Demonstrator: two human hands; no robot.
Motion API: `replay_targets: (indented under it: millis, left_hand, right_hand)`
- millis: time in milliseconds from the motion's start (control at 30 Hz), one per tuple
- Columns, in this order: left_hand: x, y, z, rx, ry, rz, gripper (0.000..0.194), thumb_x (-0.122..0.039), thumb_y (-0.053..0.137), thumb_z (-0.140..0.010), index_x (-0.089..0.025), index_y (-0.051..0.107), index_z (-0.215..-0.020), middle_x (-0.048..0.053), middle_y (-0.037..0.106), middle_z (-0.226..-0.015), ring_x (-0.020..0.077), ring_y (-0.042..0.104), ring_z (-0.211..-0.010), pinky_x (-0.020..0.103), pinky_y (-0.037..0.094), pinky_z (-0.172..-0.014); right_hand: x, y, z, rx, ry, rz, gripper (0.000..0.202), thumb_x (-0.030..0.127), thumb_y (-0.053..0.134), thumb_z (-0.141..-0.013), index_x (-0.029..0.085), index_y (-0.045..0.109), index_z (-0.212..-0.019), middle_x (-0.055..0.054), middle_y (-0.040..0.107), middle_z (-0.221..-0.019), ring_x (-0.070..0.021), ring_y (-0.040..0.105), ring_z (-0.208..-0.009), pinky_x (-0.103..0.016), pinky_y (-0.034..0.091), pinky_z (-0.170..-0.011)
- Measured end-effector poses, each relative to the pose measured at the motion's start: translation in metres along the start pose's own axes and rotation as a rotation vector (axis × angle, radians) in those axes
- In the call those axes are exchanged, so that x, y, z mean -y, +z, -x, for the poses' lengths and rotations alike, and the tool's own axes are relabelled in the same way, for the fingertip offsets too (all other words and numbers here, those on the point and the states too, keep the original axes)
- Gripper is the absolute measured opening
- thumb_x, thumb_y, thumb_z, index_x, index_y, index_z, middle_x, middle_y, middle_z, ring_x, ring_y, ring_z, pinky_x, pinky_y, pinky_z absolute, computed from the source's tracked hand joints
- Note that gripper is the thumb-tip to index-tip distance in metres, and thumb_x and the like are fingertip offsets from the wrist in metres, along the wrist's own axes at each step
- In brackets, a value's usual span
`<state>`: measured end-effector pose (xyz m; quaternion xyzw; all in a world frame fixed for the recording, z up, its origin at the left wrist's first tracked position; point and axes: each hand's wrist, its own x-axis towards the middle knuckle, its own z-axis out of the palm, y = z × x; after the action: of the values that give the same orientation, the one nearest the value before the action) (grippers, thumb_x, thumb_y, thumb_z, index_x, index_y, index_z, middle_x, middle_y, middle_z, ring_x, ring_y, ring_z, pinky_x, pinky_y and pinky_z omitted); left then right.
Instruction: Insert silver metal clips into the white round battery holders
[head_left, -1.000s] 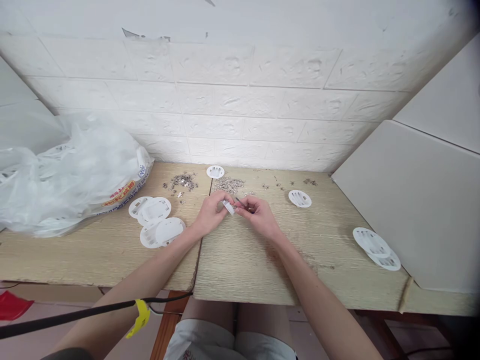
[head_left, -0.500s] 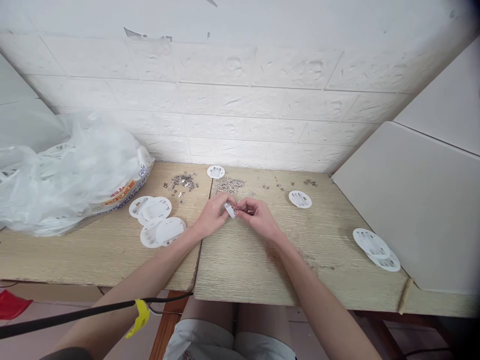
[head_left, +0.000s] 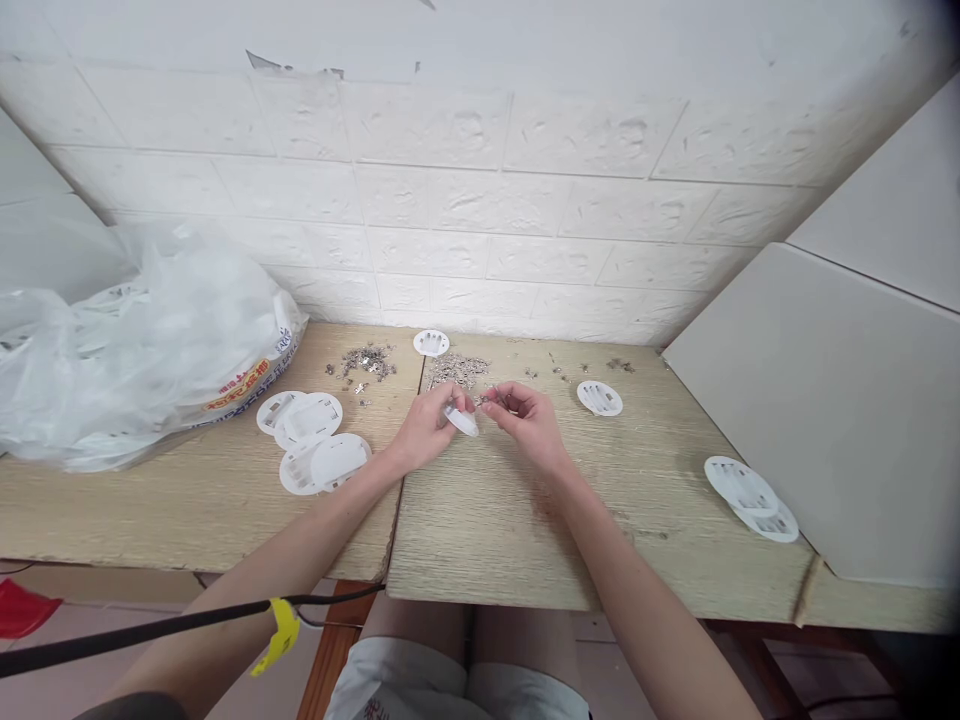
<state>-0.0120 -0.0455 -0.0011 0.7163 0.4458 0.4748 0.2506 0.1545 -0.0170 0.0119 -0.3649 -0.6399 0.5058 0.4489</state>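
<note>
Left hand [head_left: 429,428]: grip closed on white round plastic disc [head_left: 463,420], held tilted above tabletop [head_left: 495,520]. Right hand [head_left: 527,420]: fingertips pinched beside disc; item between them too small to identify. Small metal pieces [head_left: 459,371] lie beyond hands.

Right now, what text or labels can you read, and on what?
None legible enough to quote.
Clear plastic bag: red and blue characters, too blurred.
Yellow tag on the black cable: dark marks, too small.
Pale shorts: dark print by the picture's bottom edge, unreadable.
</note>
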Motion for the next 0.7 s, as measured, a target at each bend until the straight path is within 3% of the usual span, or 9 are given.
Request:
replay_targets:
  millis: [133,300,433,700]
  left_hand:
    - [0.002,0.001,-0.002,-0.050,-0.120,0.117,0.010,-0.016,0.054,-0.074,-0.019,0.050,-0.083,0.002,0.062,-0.085,0.0147,0.059,-0.080,0.029,0.046,-0.075]
    - [0.008,0.002,-0.003,-0.062,-0.316,0.231,0.026,-0.020,0.059,-0.071,-0.019,0.054,-0.097,0.000,0.063,-0.077,0.0126,0.058,-0.065,0.025,0.046,-0.060]
    - [0.010,0.003,-0.004,-0.040,-0.349,0.276,0.037,-0.018,0.060,-0.069,-0.017,0.057,-0.106,0.002,0.066,-0.086,0.0140,0.061,-0.073,0.027,0.049,-0.067]
    - [0.004,0.006,-0.005,0.018,-0.372,0.358,0.028,-0.017,0.061,-0.069,-0.014,0.063,-0.096,0.004,0.069,-0.089,0.0160,0.064,-0.079,0.030,0.052,-0.074]
  right_hand:
    - [-0.004,-0.004,-0.004,-0.089,0.027,0.056,0.024,0.037,0.067,-0.068,0.017,0.064,-0.081,0.002,0.051,-0.062,-0.0093,0.038,-0.054,-0.024,0.032,-0.051]
    - [-0.006,-0.004,-0.005,-0.132,0.011,0.103,0.023,0.039,0.064,-0.070,0.017,0.063,-0.078,0.000,0.057,-0.068,-0.0102,0.041,-0.057,-0.025,0.036,-0.054]
    - [-0.006,-0.002,-0.004,-0.103,-0.040,0.197,0.020,0.037,0.062,-0.072,0.018,0.061,-0.076,-0.003,0.061,-0.075,-0.0129,0.048,-0.064,-0.026,0.039,-0.057]
    - [-0.011,0.004,0.001,-0.132,-0.276,0.564,0.009,0.024,0.053,-0.081,0.019,0.060,-0.078,-0.004,0.058,-0.080,-0.0143,0.051,-0.066,-0.028,0.040,-0.060]
